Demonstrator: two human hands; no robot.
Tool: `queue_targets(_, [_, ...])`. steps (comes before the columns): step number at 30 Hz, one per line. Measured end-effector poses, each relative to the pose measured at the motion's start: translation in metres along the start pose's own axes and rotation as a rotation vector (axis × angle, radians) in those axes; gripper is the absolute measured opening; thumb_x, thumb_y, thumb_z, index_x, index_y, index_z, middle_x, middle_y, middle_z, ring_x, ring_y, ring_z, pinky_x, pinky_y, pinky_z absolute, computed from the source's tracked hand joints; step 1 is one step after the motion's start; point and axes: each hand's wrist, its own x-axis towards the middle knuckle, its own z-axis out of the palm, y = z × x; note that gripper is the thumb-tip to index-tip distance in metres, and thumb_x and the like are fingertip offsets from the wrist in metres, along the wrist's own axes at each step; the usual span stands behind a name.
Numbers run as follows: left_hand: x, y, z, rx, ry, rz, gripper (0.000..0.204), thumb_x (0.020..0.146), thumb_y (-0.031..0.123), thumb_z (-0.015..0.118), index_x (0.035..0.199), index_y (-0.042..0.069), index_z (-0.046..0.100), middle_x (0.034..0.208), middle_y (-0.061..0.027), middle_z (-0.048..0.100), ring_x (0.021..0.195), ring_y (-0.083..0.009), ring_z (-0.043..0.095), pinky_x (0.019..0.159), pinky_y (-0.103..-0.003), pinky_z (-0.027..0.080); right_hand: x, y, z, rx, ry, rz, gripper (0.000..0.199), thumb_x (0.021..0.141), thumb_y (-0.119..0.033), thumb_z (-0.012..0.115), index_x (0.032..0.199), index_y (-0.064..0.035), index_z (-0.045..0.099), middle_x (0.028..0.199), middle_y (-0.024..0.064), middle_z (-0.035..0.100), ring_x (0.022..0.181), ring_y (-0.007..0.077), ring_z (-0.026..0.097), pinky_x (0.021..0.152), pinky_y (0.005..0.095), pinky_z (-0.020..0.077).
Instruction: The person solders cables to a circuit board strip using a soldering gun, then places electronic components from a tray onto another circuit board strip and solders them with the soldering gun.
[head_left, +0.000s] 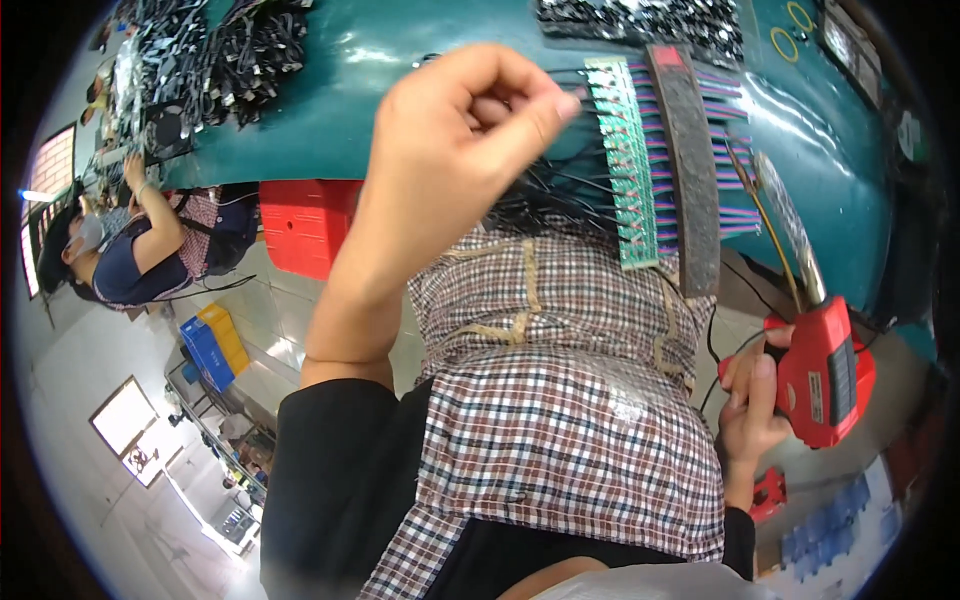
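My left hand [450, 150] is raised over the table with thumb and forefinger pinched together, close to the left edge of a green circuit board strip [627, 165]. Whatever lies between those fingertips is too small to make out. Several black cables [565, 190] run from the board's left side, partly hidden under my hand. Across the coloured ribbon wires [732, 215] on the board's right lies a long dark bar [685, 170]. In my right hand [752, 400] is a red soldering gun [822, 375], its metal tip pointing up beside the wire ends, with a thin feed tube alongside.
Bundles of black cables [255, 60] lie on the green table [330, 130] at the far left. A bag of dark parts [640, 25] sits at the back, with yellow rings [785, 45] to its right. A red crate [305, 225] stands left; a co-worker [150, 240] sits beyond it.
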Motion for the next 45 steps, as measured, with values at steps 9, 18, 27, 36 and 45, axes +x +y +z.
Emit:
queue_targets(9, [-0.037,0.007,0.042,0.008,-0.221,0.079,0.007,0.084,0.001,0.076,0.083,0.002,0.069,0.078,0.0022,0.06,0.065,-0.0017,0.049,0.057,-0.018,0.037,0.024,-0.016,0.054,-0.012,-0.089,-0.023,0.047,0.089,0.007,0.065,0.132,0.0026,0.047,0.101,0.0086,0.06,0.079,0.0141,0.062,0.074,0.0285,0.0537])
queue_targets(18, [-0.05,0.004,0.056,0.004,-0.267,0.224,0.01,0.077,-0.002,0.076,0.083,0.003,0.07,0.079,-0.0018,0.065,0.064,-0.0063,0.055,0.053,-0.02,0.039,0.03,-0.014,0.069,0.139,-0.138,0.021,0.059,0.083,0.017,0.067,0.135,0.0025,0.043,0.104,0.0064,0.053,0.094,0.0174,0.066,0.082,0.0297,0.0553])
queue_targets(27, [-0.054,0.003,0.059,-0.026,-0.242,0.219,0.01,0.078,-0.001,0.076,0.083,0.005,0.07,0.08,-0.001,0.066,0.063,-0.0046,0.053,0.052,-0.019,0.038,0.032,-0.004,0.072,0.288,-0.108,0.033,0.058,0.081,0.017,0.067,0.131,-0.0008,0.043,0.102,0.0061,0.051,0.092,0.0186,0.064,0.084,0.0329,0.0531])
queue_targets(36, [-0.051,-0.013,0.057,0.424,-0.11,0.341,0.011,0.075,0.003,0.079,0.078,0.007,0.069,0.085,-0.0009,0.062,0.064,-0.0108,0.059,0.054,-0.023,0.046,0.006,-0.007,0.039,-0.007,0.012,0.009,0.039,0.093,0.004,0.06,0.129,-0.0018,0.045,0.096,0.0069,0.051,0.077,0.015,0.057,0.074,0.0338,0.0518])
queue_targets(45, [-0.049,-0.013,0.069,0.53,-0.07,0.347,0.013,0.072,0.005,0.079,0.075,0.007,0.067,0.09,-0.0018,0.058,0.066,-0.0147,0.063,0.056,-0.028,0.051,-0.044,-0.001,-0.041,-0.318,-0.284,-0.064,0.035,0.095,-0.003,0.059,0.129,0.0028,0.049,0.082,0.0055,0.053,0.07,0.0158,0.052,0.064,0.0315,0.046])
